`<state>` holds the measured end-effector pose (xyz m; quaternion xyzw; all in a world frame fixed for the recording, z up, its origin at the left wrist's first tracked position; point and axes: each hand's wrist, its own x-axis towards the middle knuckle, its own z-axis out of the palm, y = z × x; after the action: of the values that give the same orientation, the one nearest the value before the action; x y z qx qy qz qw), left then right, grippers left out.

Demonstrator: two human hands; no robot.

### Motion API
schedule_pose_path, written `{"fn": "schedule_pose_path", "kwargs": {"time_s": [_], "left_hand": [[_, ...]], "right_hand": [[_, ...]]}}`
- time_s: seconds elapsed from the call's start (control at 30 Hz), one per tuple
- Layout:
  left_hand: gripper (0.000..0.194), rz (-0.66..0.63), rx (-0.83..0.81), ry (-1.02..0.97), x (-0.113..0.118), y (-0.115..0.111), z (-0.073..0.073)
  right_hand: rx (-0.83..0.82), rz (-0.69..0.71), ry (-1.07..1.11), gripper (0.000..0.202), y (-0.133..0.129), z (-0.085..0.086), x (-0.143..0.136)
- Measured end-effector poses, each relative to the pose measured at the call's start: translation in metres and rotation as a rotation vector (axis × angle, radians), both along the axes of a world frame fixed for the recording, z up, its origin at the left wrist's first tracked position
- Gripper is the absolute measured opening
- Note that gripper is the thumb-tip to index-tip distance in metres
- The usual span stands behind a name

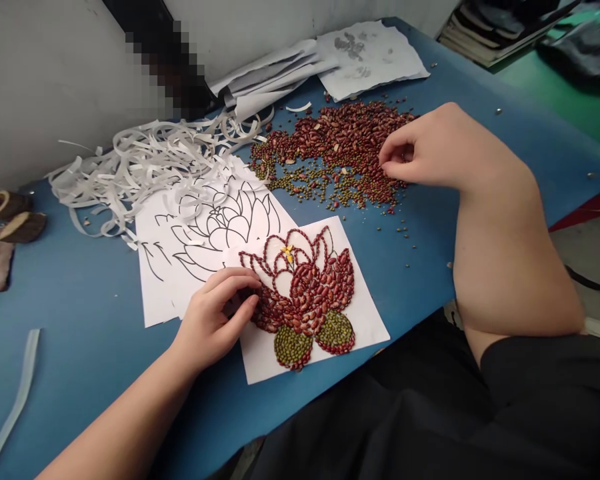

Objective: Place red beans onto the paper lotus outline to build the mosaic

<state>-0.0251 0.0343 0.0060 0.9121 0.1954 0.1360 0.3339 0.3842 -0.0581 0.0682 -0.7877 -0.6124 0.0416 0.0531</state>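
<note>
A white sheet (367,320) bears a lotus picture made of red beans (330,287), with two round patches of green beans (293,345) below and a little yellow near the top. My left hand (220,313) rests at the picture's left edge, thumb and fingers curled with a gap between them, nothing visible in it. Over the right side of a loose pile of red and green beans (335,140) is my right hand (420,150), thumb and forefinger pinched together. Whatever is between those fingertips is too small to make out.
Printed lotus sheets (160,293) lie behind the bean picture, partly under curled white paper strips (130,160). Crumpled papers (375,57) are at the back. Wooden pieces (23,227) sit at the far left of the blue table (90,333), a pale strip (17,400) nearer.
</note>
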Motion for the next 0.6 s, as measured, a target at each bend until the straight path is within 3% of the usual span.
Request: {"fn": "schedule_pose_path", "kwargs": {"time_s": [0.07,0.27,0.47,0.6], "left_hand": [[0.016,-0.007,0.003,0.002,0.0,0.0,0.0],[0.016,-0.014,0.006,-0.004,0.001,0.0,0.0],[0.015,-0.011,0.003,-0.005,0.001,0.0,0.0],[0.016,-0.012,0.0,-0.002,0.0,0.0,0.0]], "right_hand": [[-0.029,0.036,0.028,0.018,0.002,-0.002,-0.002],[-0.104,0.366,0.117,0.023,0.014,-0.016,-0.034],[-0.143,0.246,0.065,0.019,0.013,-0.021,-0.024],[-0.159,0.26,0.091,0.02,0.011,-0.02,-0.015]]}}
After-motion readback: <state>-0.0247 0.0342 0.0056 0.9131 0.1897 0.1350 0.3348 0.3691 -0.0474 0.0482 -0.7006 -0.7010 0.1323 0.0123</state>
